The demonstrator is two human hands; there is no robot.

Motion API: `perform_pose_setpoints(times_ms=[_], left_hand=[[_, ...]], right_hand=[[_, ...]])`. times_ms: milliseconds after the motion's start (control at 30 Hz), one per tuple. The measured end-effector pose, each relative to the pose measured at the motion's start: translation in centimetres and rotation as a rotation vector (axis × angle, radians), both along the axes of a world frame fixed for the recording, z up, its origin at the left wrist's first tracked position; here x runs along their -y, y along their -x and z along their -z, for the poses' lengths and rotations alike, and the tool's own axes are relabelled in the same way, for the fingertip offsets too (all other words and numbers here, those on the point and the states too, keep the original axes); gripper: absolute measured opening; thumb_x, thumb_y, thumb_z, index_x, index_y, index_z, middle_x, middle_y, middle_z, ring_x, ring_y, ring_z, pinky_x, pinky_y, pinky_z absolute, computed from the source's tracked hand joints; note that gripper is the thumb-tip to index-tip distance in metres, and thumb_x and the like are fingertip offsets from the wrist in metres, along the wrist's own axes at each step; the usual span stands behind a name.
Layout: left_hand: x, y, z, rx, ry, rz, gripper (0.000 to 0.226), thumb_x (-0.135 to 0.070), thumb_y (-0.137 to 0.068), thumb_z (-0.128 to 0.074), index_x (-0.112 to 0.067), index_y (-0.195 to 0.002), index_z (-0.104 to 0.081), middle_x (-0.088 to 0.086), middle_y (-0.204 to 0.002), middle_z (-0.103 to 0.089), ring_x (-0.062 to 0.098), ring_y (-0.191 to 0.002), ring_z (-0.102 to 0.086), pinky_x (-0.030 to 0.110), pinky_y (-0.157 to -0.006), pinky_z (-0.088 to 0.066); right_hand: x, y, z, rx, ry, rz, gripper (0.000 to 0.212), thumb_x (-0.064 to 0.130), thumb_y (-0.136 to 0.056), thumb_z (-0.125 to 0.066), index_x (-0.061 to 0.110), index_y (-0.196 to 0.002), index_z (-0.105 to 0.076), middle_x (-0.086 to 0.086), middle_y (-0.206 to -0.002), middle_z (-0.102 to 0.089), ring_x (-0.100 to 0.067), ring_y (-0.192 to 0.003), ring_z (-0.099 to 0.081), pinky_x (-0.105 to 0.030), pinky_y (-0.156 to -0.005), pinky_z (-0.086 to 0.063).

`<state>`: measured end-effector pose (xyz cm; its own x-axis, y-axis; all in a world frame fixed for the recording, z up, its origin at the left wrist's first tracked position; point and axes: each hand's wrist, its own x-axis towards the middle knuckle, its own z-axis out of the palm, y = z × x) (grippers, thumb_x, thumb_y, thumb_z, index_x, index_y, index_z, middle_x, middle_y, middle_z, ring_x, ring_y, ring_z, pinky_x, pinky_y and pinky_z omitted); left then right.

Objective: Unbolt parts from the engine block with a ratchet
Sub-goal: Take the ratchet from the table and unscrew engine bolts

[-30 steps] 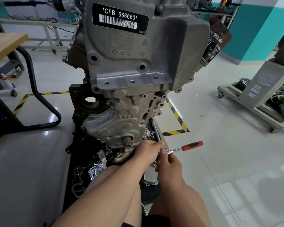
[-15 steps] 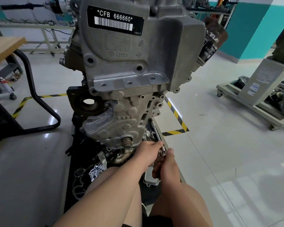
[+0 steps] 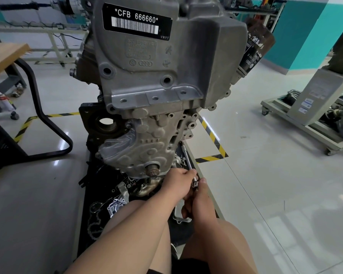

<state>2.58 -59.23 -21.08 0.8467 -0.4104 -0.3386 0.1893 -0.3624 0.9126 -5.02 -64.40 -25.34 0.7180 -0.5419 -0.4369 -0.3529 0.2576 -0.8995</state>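
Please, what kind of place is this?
Probably a vehicle-repair or training workshop: a bare engine block stands on the floor, yellow-black hazard tape marks the tiles, and other equipment sits on a wheeled stand.

Single wide-angle view, worn on the head. Looks forward and down along both bare forearms, from just behind the left hand [image 3: 178, 182] and right hand [image 3: 201, 202], both gripping the ratchet [image 3: 195, 181] low at centre. Sits close to the engine block [image 3: 156, 86], near enough to read its barcode plate [image 3: 137, 21]. Takes in tiled floor [image 3: 265, 184] on both sides, a wooden tabletop [image 3: 2, 56] at far left, a wheeled stand [image 3: 315, 95] at far right.
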Motion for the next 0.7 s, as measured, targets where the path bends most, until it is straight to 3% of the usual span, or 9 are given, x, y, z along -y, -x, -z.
perform_pose_setpoints(times_ms=[100, 233, 400, 567, 633, 700], left_hand=[[0.1, -0.1, 0.3, -0.004, 0.019, -0.016, 0.036, -0.036, -0.091, -0.060, -0.003, -0.080, -0.069, -0.005, -0.051, -0.054, 0.013, -0.048, -0.050, 0.021, -0.055, -0.047], [0.0, 0.0, 0.2, 0.007, 0.018, -0.006, 0.033, -0.037, -0.091, -0.060, -0.015, -0.069, -0.070, -0.009, -0.054, -0.063, 0.004, -0.050, -0.056, 0.016, -0.053, -0.043], [-0.2, -0.1, 0.2, -0.014, 0.042, -0.016, 0.031, -0.037, -0.090, -0.061, -0.016, -0.070, -0.073, -0.004, -0.068, -0.071, 0.005, -0.060, -0.061, 0.019, -0.060, -0.048], [0.1, -0.2, 0.5, -0.041, 0.067, -0.022, 0.032, -0.034, -0.088, -0.062, -0.011, -0.068, -0.072, 0.002, -0.070, -0.073, 0.017, -0.069, -0.068, 0.032, -0.076, -0.055], [0.1, -0.1, 0.4, -0.080, 0.109, -0.026, 0.031, -0.030, -0.089, -0.063, -0.014, -0.063, -0.071, 0.003, -0.071, -0.074, 0.022, -0.078, -0.073, 0.039, -0.083, -0.058], [0.1, -0.2, 0.4, -0.062, 0.087, -0.020, 0.030, -0.032, -0.089, -0.063, -0.013, -0.066, -0.072, 0.002, -0.070, -0.073, 0.020, -0.073, -0.071, 0.035, -0.079, -0.058]], right_hand=[[-0.1, 0.1, -0.4, 0.034, 0.020, 0.043, 0.078, 0.060, -0.099, -0.026, 0.019, -0.038, -0.050, 0.000, -0.038, -0.041, -0.016, -0.035, -0.041, -0.029, -0.049, -0.034], [-0.1, 0.7, -0.6, 0.118, 0.191, 0.099, 0.051, 0.052, -0.096, -0.048, 0.012, -0.064, -0.053, 0.001, -0.047, -0.047, -0.017, -0.046, -0.047, -0.027, -0.046, -0.040], [-0.4, 0.9, -1.1, 0.129, 0.324, 0.132, 0.041, 0.039, -0.096, -0.057, 0.010, -0.068, -0.055, 0.006, -0.049, -0.052, -0.011, -0.049, -0.047, -0.034, -0.056, -0.044], [-0.3, 1.0, -0.9, 0.159, 0.436, 0.146, 0.027, 0.025, -0.094, -0.063, 0.012, -0.071, -0.057, 0.009, -0.053, -0.058, -0.003, -0.047, -0.050, -0.014, -0.046, -0.040], [-0.2, 1.0, -0.7, 0.148, 0.450, 0.145, 0.027, 0.024, -0.092, -0.064, 0.012, -0.070, -0.055, 0.008, -0.051, -0.055, -0.002, -0.046, -0.049, -0.012, -0.044, -0.038], [-0.2, 0.9, -0.7, 0.157, 0.451, 0.145, 0.027, 0.026, -0.093, -0.064, 0.013, -0.071, -0.056, 0.005, -0.052, -0.056, -0.003, -0.046, -0.049, -0.013, -0.045, -0.038]])
